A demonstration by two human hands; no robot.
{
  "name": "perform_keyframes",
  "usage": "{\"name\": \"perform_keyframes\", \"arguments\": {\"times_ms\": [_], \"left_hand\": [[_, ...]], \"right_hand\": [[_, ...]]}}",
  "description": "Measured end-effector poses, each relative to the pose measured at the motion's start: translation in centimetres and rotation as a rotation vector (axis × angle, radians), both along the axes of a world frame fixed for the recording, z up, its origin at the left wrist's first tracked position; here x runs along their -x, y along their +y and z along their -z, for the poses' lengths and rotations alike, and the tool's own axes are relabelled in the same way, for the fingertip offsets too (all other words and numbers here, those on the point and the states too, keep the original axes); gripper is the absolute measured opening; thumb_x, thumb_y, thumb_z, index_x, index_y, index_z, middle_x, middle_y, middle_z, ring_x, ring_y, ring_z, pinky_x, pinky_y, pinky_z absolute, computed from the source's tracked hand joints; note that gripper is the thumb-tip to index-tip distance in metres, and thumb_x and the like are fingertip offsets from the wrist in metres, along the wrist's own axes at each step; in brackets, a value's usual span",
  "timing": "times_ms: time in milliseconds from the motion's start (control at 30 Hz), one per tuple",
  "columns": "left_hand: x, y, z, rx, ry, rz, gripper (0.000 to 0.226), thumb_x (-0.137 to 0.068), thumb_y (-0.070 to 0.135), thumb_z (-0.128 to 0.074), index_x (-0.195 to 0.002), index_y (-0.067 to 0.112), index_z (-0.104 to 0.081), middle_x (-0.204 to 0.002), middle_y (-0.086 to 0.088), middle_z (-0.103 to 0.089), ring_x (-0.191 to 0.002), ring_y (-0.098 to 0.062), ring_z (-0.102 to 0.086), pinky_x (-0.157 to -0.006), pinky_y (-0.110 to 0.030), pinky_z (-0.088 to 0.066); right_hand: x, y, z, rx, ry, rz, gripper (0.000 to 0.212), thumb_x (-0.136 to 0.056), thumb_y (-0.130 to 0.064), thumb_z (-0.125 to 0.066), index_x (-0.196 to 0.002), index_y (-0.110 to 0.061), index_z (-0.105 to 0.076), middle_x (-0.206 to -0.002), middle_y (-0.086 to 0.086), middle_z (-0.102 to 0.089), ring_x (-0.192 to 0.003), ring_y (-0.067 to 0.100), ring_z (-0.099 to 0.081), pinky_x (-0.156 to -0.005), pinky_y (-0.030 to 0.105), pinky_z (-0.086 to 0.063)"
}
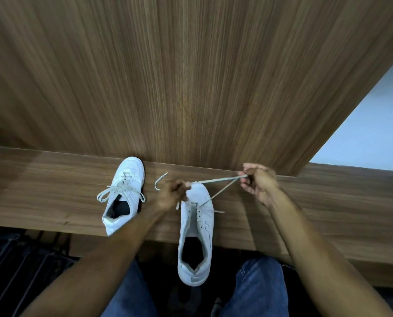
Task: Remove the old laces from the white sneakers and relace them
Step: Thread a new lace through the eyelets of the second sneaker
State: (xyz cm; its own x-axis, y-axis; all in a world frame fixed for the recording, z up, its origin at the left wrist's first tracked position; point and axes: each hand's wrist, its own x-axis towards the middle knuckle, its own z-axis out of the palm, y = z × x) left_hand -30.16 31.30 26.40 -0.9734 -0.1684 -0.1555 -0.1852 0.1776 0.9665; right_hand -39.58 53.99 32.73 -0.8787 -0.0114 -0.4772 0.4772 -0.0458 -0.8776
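Ledge [42,179]: wooden shelf running 9 to 3 o'clock below a tall wood-grain panel [191,76]; holds both sneakers.
Left sneaker [123,193]: white, lies wholly on the ledge at 9 o'clock of the left hand, toe towards 12 against the panel, heel towards 6. Fully laced, bow tied, loops spread to either side. Opening shows a dark insole, nothing else inside.
Right sneaker [196,227]: white, toe on the ledge towards 12, heel overhanging the ledge edge towards 6, above the gap between the knees. Most eyelets bare. Opening dark, nothing visible inside.
Lace [220,180]: off-white, runs from the right sneaker's upper eyelets out to 2 o'clock, two strands meeting at the right hand; a loose end curls at 10 o'clock of the left hand; another short end lies at 3 o'clock of the eyelets.
Left hand [171,194]: over the right sneaker's toe, fingers curled, pinching the lace.
Right hand [258,180]: at 2 o'clock of the right sneaker, raised near the panel's foot, fingers curled round the taut lace.
Jeans [259,287]: blue, both knees at 6 o'clock.
Floor [19,259]: dark ribbed surface at 8 o'clock.
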Motion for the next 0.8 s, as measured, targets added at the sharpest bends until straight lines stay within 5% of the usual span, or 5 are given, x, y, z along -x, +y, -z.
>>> {"name": "perform_keyframes", "arguments": {"times_ms": [233, 400, 500, 633, 800], "left_hand": [[0.2, -4.7, 0.3, 0.221, -0.066, 0.044, 0.014, -0.091, 0.015, -0.064, -0.078, 0.011, -0.067, -0.053, 0.012, -0.055, -0.054, -0.005, -0.045, -0.055, -0.019, -0.038], [0.6, -0.1, 0.3, 0.167, 0.017, 0.143, 0.017, -0.089, 0.009, -0.067, -0.072, 0.011, -0.064, -0.055, 0.003, -0.058, -0.043, -0.001, -0.051, -0.046, -0.015, -0.041], [0.9, 1.8, 0.5, 0.185, 0.036, 0.173, 0.016, -0.088, 0.005, -0.066, -0.072, 0.011, -0.066, -0.057, -0.002, -0.058, -0.041, 0.0, -0.052, -0.045, -0.015, -0.044], [0.4, 1.3, 0.6, 0.166, -0.032, 0.123, 0.013, -0.09, 0.007, -0.064, -0.081, -0.002, -0.067, -0.056, -0.002, -0.055, -0.04, 0.001, -0.051, -0.045, -0.015, -0.044], [-0.8, -2.5, 2.9, 0.234, -0.137, 0.038, 0.015, -0.088, 0.022, -0.069, -0.073, 0.02, -0.072, -0.059, 0.001, -0.063, -0.057, -0.004, -0.05, -0.062, -0.03, -0.044]], "right_hand": [[-2.2, 0.7, 5.9, -0.373, 0.045, -0.033, 0.024, -0.087, 0.001, -0.055, -0.08, -0.021, -0.061, -0.086, 0.004, -0.063, -0.066, 0.015, -0.059, -0.05, 0.023, -0.047], [-3.8, -3.5, 6.3, -0.626, 0.455, -0.598, 0.028, -0.081, -0.007, -0.072, -0.108, -0.01, -0.07, -0.102, -0.003, -0.061, -0.093, 0.01, -0.057, -0.082, 0.02, -0.042], [-4.9, -4.9, 6.1, -0.769, 0.546, -0.779, 0.011, -0.087, -0.022, -0.065, -0.092, -0.014, -0.07, -0.084, -0.009, -0.053, -0.079, 0.01, -0.052, -0.069, 0.024, -0.036], [-3.8, -3.1, 6.3, -0.843, 0.526, -0.647, 0.035, -0.091, -0.027, -0.061, -0.056, -0.023, -0.06, -0.053, -0.007, -0.052, -0.061, 0.012, -0.051, -0.059, 0.027, -0.036], [-1.5, 2.0, 7.1, -0.866, 0.304, -0.352, 0.017, -0.088, -0.023, -0.068, -0.089, -0.009, -0.077, -0.075, 0.016, -0.07, -0.07, 0.014, -0.066, -0.063, 0.028, -0.041]]}}
